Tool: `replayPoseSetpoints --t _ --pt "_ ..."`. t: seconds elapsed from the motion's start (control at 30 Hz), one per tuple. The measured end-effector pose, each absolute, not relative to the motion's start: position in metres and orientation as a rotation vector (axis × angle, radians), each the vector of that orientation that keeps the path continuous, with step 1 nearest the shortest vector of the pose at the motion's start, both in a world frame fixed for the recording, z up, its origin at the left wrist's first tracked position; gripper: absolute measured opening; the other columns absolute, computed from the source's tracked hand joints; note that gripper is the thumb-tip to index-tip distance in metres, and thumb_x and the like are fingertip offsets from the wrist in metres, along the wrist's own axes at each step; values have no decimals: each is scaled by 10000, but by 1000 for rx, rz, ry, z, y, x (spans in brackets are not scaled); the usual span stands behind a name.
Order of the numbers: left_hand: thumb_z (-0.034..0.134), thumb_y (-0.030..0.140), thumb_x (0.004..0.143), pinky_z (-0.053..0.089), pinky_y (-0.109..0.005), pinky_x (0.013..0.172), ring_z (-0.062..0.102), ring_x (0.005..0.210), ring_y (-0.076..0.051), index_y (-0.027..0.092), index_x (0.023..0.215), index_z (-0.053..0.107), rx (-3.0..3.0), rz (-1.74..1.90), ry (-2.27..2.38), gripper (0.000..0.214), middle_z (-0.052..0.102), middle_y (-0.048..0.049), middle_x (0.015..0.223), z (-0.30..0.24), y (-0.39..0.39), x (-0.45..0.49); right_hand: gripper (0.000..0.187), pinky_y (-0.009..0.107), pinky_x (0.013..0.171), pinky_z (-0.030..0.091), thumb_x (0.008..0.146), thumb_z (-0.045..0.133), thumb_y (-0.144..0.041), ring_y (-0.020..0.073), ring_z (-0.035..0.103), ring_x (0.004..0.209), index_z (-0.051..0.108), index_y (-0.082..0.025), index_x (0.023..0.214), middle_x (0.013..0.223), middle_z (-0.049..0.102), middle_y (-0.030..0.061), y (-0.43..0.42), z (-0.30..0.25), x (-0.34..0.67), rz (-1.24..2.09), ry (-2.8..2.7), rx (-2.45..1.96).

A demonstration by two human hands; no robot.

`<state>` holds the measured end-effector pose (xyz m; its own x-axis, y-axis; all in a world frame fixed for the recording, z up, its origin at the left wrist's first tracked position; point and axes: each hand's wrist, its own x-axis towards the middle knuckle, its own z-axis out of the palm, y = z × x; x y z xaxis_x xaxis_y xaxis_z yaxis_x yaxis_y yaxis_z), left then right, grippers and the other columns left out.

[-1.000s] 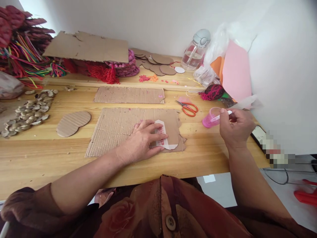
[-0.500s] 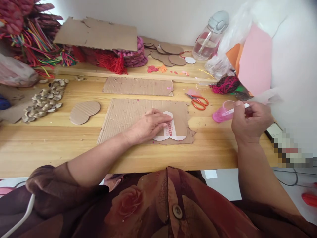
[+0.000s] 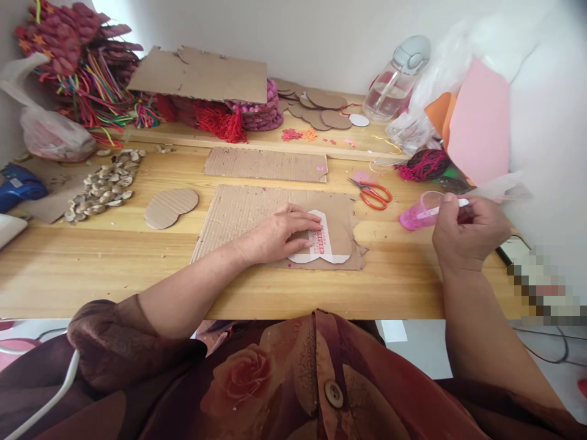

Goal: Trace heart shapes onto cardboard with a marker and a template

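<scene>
My left hand (image 3: 279, 234) lies flat, fingers spread, on a heart-shaped cardboard piece (image 3: 326, 243) with a white edge and red print. That piece rests on a corrugated cardboard sheet (image 3: 238, 214). My right hand (image 3: 468, 232) is closed in a pinch on a thin white stick (image 3: 452, 205), whose tip reaches into a small pink cup (image 3: 416, 214) lying beside it on the wooden table (image 3: 114, 269).
Orange scissors (image 3: 375, 194) lie behind the cup. A second cardboard strip (image 3: 266, 164), a cardboard heart (image 3: 170, 207), a pile of shells (image 3: 101, 186), a blue tool (image 3: 18, 183), a water bottle (image 3: 395, 79), yarn, foam sheets (image 3: 477, 122) and tassel crafts (image 3: 82, 79) ring the table.
The view has shifted, showing more of the table's left side. Both hands keep their hold; the right hand stays at the pink cup with the stick.
</scene>
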<state>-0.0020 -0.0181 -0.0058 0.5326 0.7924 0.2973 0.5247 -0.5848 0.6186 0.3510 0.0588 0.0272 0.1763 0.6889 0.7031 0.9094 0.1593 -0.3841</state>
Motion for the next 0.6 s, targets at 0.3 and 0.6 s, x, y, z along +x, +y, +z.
replayPoseSetpoints --t 0.3,0.6 --pt "593 315 1024 454 -529 1154 545 1338 -281 266 1363 694 2416 689 1124 357 642 -90 1463 -3 -24 -2 258 352 668 435 881 545 -450 187 503 634 533 -250 720 687 594 45 53 35 347 -254 -1603 -1584" --pt "500 333 1068 496 -537 1088 542 1258 -317 228 1330 689 2669 600 1285 340 611 -118 1457 -5 -40 17 265 341 629 407 890 570 -445 181 493 593 577 -253 709 642 571 4 55 29 352 -265 -1565 -1513"
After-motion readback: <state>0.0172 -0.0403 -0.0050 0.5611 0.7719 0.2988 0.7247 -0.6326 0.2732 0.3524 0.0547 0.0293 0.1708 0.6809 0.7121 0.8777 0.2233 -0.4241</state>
